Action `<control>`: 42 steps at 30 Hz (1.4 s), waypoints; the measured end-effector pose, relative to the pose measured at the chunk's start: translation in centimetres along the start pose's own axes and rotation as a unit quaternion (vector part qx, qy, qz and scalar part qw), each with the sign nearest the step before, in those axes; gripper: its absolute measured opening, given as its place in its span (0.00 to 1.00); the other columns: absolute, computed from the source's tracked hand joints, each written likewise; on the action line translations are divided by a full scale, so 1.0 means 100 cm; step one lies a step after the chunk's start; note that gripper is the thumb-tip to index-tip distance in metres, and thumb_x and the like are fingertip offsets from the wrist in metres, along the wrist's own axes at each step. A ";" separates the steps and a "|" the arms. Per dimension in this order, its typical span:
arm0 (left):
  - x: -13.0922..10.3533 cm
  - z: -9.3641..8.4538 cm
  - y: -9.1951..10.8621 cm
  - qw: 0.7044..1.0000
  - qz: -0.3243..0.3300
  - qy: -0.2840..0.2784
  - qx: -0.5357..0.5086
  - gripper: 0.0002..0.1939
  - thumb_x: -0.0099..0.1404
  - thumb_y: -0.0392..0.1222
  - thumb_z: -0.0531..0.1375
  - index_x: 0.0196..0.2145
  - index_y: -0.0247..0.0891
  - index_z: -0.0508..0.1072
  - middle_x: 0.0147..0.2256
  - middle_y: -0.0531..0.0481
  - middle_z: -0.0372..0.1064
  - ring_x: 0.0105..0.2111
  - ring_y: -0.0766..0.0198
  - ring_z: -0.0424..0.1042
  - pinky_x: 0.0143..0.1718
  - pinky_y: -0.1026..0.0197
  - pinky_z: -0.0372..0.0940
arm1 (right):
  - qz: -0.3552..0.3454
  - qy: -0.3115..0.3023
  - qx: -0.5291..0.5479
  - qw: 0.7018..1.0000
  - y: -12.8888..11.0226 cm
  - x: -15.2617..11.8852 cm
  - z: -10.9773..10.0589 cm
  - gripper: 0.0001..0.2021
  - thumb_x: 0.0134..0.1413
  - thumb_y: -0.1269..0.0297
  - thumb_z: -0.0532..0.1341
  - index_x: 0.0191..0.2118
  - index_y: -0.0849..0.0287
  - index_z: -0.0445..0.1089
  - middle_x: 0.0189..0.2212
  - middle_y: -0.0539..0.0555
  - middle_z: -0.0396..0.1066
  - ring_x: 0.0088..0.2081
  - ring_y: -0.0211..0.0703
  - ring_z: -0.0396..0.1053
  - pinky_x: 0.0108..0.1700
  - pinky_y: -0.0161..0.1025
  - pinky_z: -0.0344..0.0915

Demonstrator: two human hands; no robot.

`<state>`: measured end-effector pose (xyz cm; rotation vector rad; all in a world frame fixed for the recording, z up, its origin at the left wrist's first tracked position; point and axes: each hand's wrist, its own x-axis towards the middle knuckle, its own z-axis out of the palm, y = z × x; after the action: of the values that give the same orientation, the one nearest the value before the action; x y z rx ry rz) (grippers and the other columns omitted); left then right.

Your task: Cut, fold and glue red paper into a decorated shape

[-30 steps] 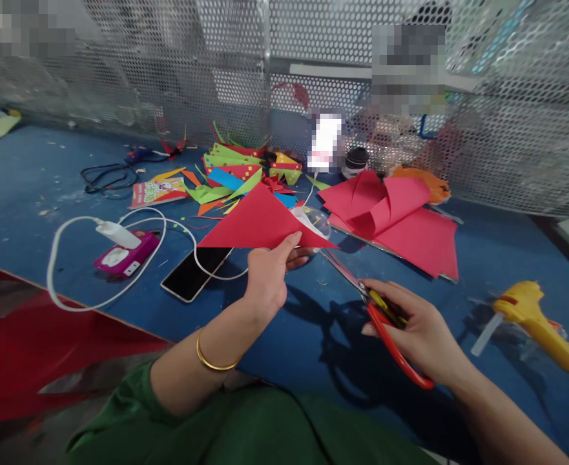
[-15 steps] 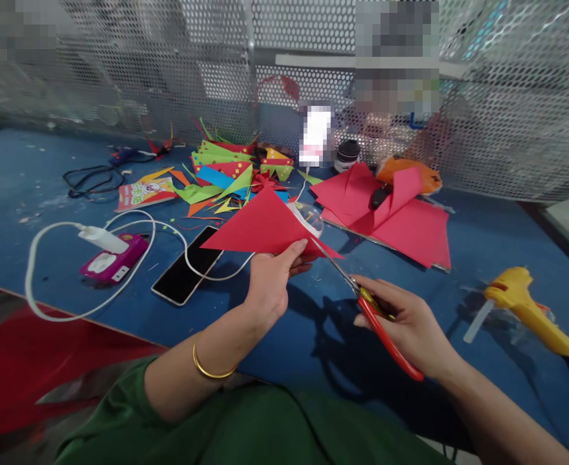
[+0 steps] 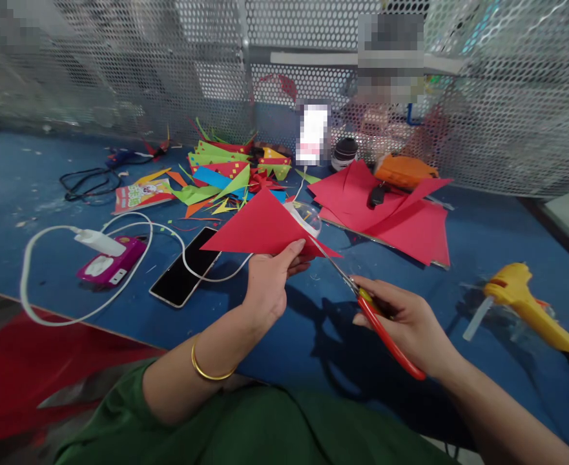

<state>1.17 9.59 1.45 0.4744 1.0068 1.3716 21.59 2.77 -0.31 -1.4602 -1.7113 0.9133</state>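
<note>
Toward the counter's near edge (image 3: 141, 325), the left hand (image 3: 272, 287) pinches a red paper triangle (image 3: 258, 226); the right hand (image 3: 407, 329) holds scissors (image 3: 374, 316), best kept clear of the left thumb (image 3: 294, 250).

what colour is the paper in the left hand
The paper is red; see head view.

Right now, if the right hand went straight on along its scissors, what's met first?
Likely the red paper in the left hand: the scissors in the right hand overlap its right end in view. Actual contact is unclear from this depth.
</note>
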 end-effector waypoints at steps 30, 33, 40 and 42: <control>-0.004 0.000 -0.002 0.999 -0.029 -0.034 0.020 0.11 0.47 0.38 0.74 0.29 0.33 0.81 0.26 0.47 0.79 0.25 0.63 0.78 0.29 0.64 0.72 | -0.010 -0.050 -0.086 0.995 0.000 -0.004 0.001 0.25 0.58 0.50 0.63 0.58 0.52 0.69 0.44 0.54 0.75 0.39 0.45 0.74 0.41 0.40 0.71; -0.004 0.000 -0.003 0.999 -0.033 -0.033 0.021 0.11 0.47 0.38 0.74 0.29 0.32 0.81 0.27 0.47 0.79 0.26 0.62 0.79 0.29 0.64 0.73 | -0.014 -0.050 -0.079 0.996 0.000 -0.005 0.002 0.23 0.59 0.51 0.63 0.58 0.52 0.69 0.42 0.54 0.75 0.38 0.44 0.73 0.40 0.38 0.71; -0.004 0.001 -0.003 0.999 -0.036 -0.028 0.027 0.13 0.46 0.38 0.74 0.30 0.32 0.81 0.27 0.46 0.79 0.27 0.61 0.79 0.31 0.61 0.74 | -0.015 -0.047 -0.074 0.996 -0.006 -0.006 0.003 0.21 0.61 0.51 0.61 0.56 0.54 0.71 0.35 0.52 0.74 0.33 0.40 0.70 0.36 0.36 0.69; -0.004 0.001 -0.003 0.999 -0.031 -0.026 0.027 0.12 0.46 0.38 0.74 0.30 0.32 0.81 0.27 0.46 0.80 0.27 0.61 0.79 0.31 0.61 0.74 | -0.015 -0.047 -0.075 0.996 -0.008 -0.005 0.004 0.20 0.61 0.50 0.60 0.55 0.54 0.72 0.33 0.51 0.74 0.32 0.40 0.69 0.35 0.35 0.68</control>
<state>1.48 9.16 1.42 0.5130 1.0111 1.2742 20.91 2.17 0.10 -1.5056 -1.9014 0.8646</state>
